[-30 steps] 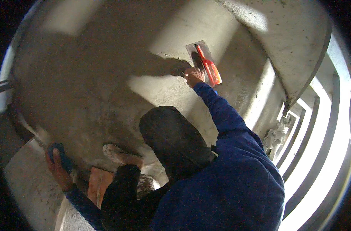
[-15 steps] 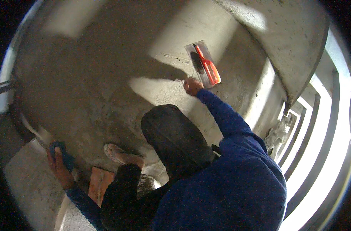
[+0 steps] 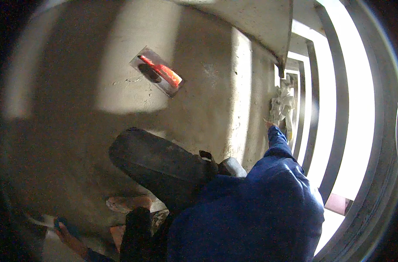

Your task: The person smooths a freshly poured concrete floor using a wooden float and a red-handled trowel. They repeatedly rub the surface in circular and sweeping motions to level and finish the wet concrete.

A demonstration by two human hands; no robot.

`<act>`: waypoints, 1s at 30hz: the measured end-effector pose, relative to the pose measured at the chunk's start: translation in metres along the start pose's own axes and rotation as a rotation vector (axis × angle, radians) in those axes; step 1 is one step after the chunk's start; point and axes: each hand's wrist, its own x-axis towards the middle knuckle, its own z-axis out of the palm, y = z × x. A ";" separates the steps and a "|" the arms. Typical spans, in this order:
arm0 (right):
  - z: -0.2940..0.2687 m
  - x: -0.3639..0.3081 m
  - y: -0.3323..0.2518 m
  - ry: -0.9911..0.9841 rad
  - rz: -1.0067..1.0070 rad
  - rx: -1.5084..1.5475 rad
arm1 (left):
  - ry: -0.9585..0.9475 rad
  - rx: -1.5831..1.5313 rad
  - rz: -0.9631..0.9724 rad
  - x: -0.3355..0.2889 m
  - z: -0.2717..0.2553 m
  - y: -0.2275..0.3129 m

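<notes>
At the lower left, my left hand (image 3: 69, 239) is closed around a dark blue thing (image 3: 64, 224), its kind unclear in the shade. My right hand (image 3: 269, 124) reaches far out to the right, beside a heap of crumpled whitish-grey bags (image 3: 283, 105). It looks small and partly hidden by its sleeve, with a finger stretched out and nothing seen in it. A plastering trowel with a red handle (image 3: 162, 72) lies on the smooth grey cement surface (image 3: 199, 105), apart from both hands.
My bent dark-trousered knee (image 3: 151, 157) and bare foot (image 3: 127, 203) are over the cement. A reddish-brown block (image 3: 117, 236) is beside the foot. A curved grey slab edge (image 3: 290, 30) overhangs at the top right. Bright openings between bars (image 3: 336, 100) line the right side.
My right hand has left the spot beside the trowel and moved right to the bags. The view has swung right, shifting the trowel left in the picture. The left hand keeps the blue thing.
</notes>
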 end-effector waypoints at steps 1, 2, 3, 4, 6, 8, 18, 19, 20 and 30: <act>0.011 0.002 0.013 -0.013 0.043 0.065 | -0.011 -0.113 -0.020 0.003 0.003 0.003; 0.023 0.001 0.016 -0.028 0.069 0.113 | -0.030 -0.215 -0.045 0.006 0.002 0.009; 0.036 0.003 0.000 -0.019 0.065 0.166 | -0.033 -0.326 -0.066 0.008 0.004 0.015; 0.042 0.006 -0.027 0.000 0.134 0.207 | -0.044 -0.337 -0.027 0.011 0.004 0.024; 0.037 0.016 -0.117 0.175 0.043 0.293 | -0.033 -0.345 0.041 0.013 0.002 0.040; 0.001 0.023 -0.220 0.256 -0.289 0.412 | 0.006 -0.223 0.104 0.013 0.003 0.054; -0.174 0.021 -0.540 0.127 -0.547 0.329 | -0.038 -0.147 0.075 -0.008 0.009 0.064; -0.173 0.023 -0.545 0.184 -0.529 0.311 | -0.055 -0.169 0.046 -0.010 0.009 0.065; -0.170 0.027 -0.547 0.199 -0.502 0.270 | -0.036 -0.165 0.060 -0.013 0.008 0.067; -0.105 0.134 -0.378 0.187 -0.660 0.364 | 0.045 -0.083 -0.009 -0.036 0.000 0.049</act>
